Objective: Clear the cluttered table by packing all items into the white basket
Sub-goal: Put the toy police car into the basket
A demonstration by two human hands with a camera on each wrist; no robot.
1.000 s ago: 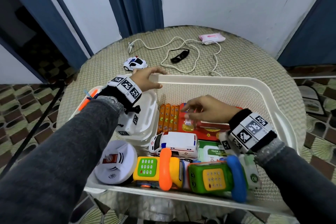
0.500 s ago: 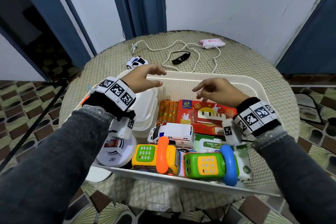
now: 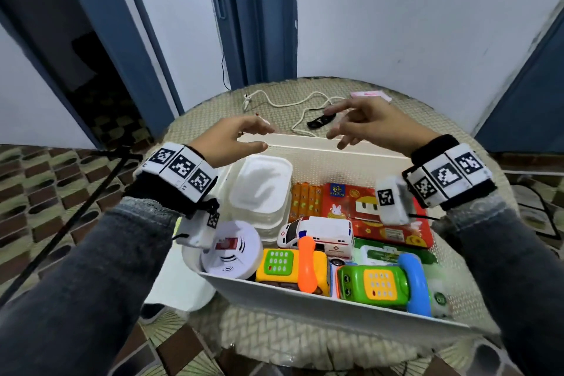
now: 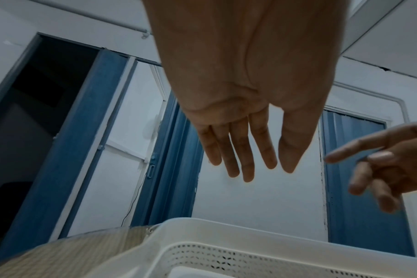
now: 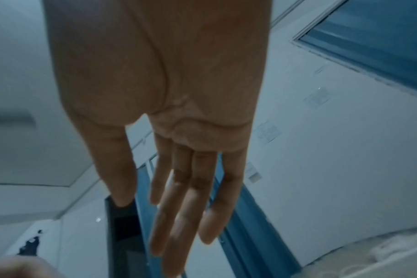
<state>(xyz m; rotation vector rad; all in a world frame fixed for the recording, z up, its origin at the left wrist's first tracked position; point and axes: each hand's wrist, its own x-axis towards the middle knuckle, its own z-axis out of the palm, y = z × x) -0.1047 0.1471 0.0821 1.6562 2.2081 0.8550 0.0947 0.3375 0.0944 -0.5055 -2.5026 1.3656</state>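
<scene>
The white basket [image 3: 320, 305] sits on the round woven table [image 3: 195, 128] and holds a toy ambulance [image 3: 317, 233], two toy phones [image 3: 293, 268], a red box [image 3: 366, 214], stacked white containers [image 3: 259, 189] and a round white smoke alarm [image 3: 232, 250]. My left hand [image 3: 244, 137] hovers over the basket's far left rim, fingers straight, holding nothing. My right hand [image 3: 360, 122] hovers above the far rim, fingers loosely spread and empty. Beyond the basket lie a white cable [image 3: 283, 104], a black object [image 3: 320, 120] and a pink packet [image 3: 370, 95]. The wrist views show both palms, left [image 4: 245, 165] and right [image 5: 179, 216], empty.
Blue doors and white walls stand behind the table. A black tripod leg [image 3: 61, 229] slants at the left over the tiled floor. A white lid-like piece [image 3: 180, 284] pokes out under the basket's left side. The toy police car seen earlier is hidden behind my left hand.
Both hands have risen out of the basket and moved toward the far rim. The left hand let go of the rim; the right hand left the red box. The camera tilted upward.
</scene>
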